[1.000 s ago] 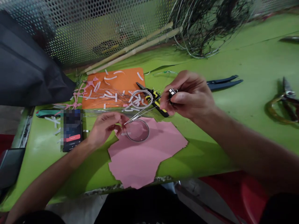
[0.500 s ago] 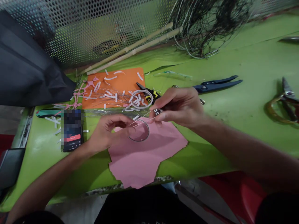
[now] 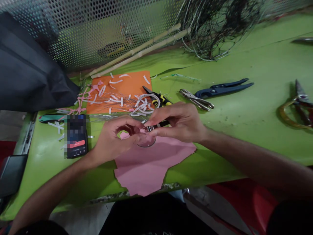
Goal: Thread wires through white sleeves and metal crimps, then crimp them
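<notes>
Pink torn paper [image 3: 144, 169] lies on the green surface [image 3: 246, 130], a clear round glass dish [image 3: 146, 142] sits on it, our left hand [image 3: 113, 140] curves half-closed at its rim, and our right hand [image 3: 178, 124] pinches a slim black-and-silver tool [image 3: 158, 124] just above!

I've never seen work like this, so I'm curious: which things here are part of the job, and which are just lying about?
In use: left hand, right hand, small black tool, clear ring, pink paper.

Lying about: orange sheet, blue pliers, silver pliers, phone.
</notes>
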The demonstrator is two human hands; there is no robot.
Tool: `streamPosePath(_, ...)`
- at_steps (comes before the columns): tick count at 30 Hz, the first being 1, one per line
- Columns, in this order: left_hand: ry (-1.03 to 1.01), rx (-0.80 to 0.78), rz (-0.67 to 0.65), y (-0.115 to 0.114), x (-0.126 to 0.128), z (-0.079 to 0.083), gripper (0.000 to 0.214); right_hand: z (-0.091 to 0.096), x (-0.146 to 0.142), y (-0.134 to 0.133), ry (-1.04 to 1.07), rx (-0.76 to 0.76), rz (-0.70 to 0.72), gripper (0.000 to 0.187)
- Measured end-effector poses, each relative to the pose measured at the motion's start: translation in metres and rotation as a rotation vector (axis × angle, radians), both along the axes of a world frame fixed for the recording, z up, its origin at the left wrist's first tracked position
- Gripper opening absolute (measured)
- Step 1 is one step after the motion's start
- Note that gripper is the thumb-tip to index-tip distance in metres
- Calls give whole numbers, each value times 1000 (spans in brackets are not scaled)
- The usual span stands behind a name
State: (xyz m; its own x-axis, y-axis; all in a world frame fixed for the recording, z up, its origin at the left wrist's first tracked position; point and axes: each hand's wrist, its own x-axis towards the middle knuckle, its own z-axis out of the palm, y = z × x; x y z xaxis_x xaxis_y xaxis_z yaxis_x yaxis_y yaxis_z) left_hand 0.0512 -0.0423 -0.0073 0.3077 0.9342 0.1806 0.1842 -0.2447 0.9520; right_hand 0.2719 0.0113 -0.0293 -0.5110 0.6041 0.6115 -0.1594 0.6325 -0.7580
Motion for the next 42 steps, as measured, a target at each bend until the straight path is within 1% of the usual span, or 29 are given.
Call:
streamPosePath(3,79,108,32,0,1,2,9,1,0,1,-11,58,-1,12)
streamPosePath(8,234,280,99,-1,1,6,6,2,-2,0,24,142,-23,16)
streamPosePath(12,257,299,115,-2,1,9,7,3,-2,-2,-17,199,-60,16)
streamPosePath(16,244,273,98,-3,1,8,7,4,-2,-3,-47,231,-88,13)
streamPosePath(20,260,291,66,0,1,5,6,4,-2,-3,-29,249,-82,13)
streamPosePath(25,298,430,33,0,1,3,3,4,-1,-5,-62,256,-110,7)
streamPosePath(27,314,462,59,-3,3,2,5,3,-2,-6,-50,272,-119,8)
streamPosePath(29,314,432,116,-7,6,2,7,3,-2,-7,-40,284,-124,10)
streamPosePath(32,250,287,163,-11,7,3,6,2,-2,-7,-46,299,-128,12)
streamPosePath(34,165,137,122,-9,6,4,2,2,-2,-6,-40,302,-130,13)
streamPosePath(37,-9,-116,-11,-3,1,4,9,1,-2,-4,-28,282,-131,13)
streamPosePath(38,-59,-172,-35,0,-1,4,9,1,-2,-3,-29,276,-129,12)
streamPosePath(40,-124,-236,-53,3,-2,4,6,-1,-2,-2,-31,270,-123,13)
streamPosePath(42,-135,-255,-41,4,-1,3,3,-2,-2,-2,-31,274,-117,13)
